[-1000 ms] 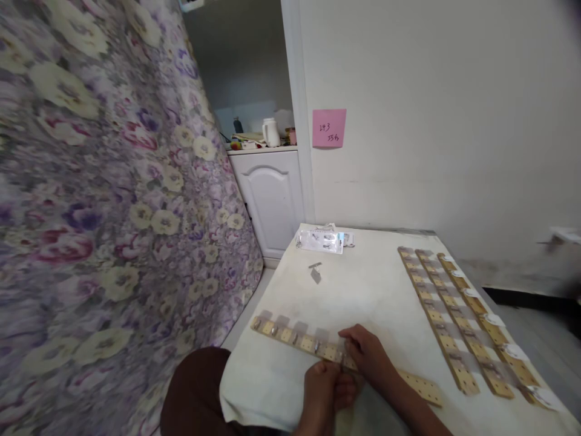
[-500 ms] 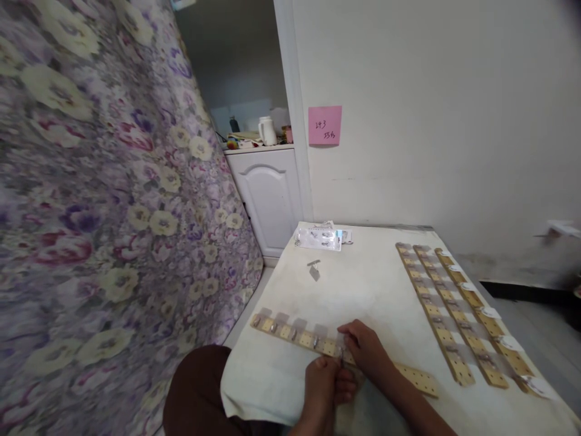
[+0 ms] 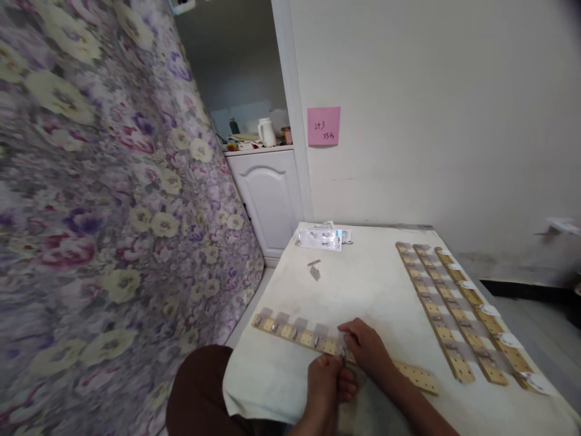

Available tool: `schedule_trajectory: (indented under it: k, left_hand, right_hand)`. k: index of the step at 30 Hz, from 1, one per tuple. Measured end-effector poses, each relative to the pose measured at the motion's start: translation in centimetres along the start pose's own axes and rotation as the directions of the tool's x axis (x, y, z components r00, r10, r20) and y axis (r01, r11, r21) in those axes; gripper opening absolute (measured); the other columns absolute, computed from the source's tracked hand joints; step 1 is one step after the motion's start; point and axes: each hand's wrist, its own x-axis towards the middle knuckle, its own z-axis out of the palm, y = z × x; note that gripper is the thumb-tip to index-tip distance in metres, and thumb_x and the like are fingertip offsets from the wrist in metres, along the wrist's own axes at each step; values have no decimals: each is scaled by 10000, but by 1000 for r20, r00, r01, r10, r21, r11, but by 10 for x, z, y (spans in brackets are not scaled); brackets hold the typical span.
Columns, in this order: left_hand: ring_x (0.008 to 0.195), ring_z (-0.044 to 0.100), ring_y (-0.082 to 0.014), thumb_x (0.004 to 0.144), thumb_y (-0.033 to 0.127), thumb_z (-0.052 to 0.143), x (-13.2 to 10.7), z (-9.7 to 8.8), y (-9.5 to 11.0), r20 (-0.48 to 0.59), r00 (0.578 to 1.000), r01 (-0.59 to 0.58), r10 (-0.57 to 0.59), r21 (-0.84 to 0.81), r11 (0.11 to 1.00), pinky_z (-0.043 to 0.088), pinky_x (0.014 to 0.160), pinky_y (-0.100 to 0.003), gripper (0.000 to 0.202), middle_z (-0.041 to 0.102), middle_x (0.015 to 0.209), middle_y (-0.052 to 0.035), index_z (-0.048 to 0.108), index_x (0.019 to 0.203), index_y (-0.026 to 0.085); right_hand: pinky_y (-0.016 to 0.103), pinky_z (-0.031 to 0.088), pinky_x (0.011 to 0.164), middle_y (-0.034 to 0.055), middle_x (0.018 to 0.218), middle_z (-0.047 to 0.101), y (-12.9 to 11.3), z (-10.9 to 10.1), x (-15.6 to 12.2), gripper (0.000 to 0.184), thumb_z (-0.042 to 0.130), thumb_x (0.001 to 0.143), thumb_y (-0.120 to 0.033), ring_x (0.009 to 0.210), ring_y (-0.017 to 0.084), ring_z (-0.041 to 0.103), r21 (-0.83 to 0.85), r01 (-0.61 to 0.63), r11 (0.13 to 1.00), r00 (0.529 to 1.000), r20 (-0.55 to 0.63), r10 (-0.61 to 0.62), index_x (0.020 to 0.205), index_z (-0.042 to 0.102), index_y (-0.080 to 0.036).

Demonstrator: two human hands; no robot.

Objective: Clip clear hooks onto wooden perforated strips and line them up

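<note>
A pale wooden strip with rows of holes (image 3: 306,338) lies slantwise along the near side of the table. Small metal clips (image 3: 295,333) with clear plastic tags (image 3: 301,325) sit along its left part. My left hand (image 3: 324,381) is closed at the strip's near edge, thumb and forefinger pinched beside a metal clip (image 3: 344,353); what lies between the fingertips is hidden. Across the strip, my right hand (image 3: 367,346) has its thumb and forefinger closed at the clear tag by that same clip. The strip's right end (image 3: 420,379) shows bare holes beyond my right wrist.
Several similar strips (image 3: 438,315) lie side by side at the right, the outermost with white round pieces (image 3: 488,310). A loose metal piece with a tag (image 3: 315,270) lies mid-table. Clear packaging (image 3: 318,238) is at the back. A floral curtain (image 3: 136,212) hangs left.
My left hand has shifted very slightly right along the strip's edge. My right hand has hardly moved, and the strip stays in place.
</note>
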Motion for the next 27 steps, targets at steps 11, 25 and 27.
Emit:
schedule_trajectory:
  k: [11, 25, 27]
  left_hand:
    - [344, 523, -86, 779, 272, 512, 2, -2, -3, 0, 999, -33, 33, 22, 999, 341, 358, -184, 167, 620, 480, -5, 509, 654, 161]
    - [341, 519, -82, 807, 266, 479, 2, -1, -1, 5, 1000, -23, 23, 52, 998, 330, 355, -180, 170, 623, 489, -12, 505, 680, 157]
    - [333, 517, -85, 807, 250, 471, 3, 0, -1, 2, 1000, -13, 13, 59, 998, 329, 352, -184, 168, 619, 479, -10, 502, 670, 158]
  right_hand:
    - [302, 453, 852, 82, 938, 663, 2, 2, 3, 305, 431, 798, -174, 921, 190, 605, -1, 23, 1000, 1000, 2, -23, 981, 675, -162]
    - [289, 451, 844, 78, 918, 651, 5, 4, 3, 290, 435, 798, -159, 906, 183, 598, -21, 28, 999, 1000, 9, -28, 966, 671, -158]
    - [288, 451, 842, 77, 922, 647, 5, 4, 2, 283, 430, 809, -165, 907, 181, 595, -22, 36, 999, 999, 7, -36, 964, 666, -161]
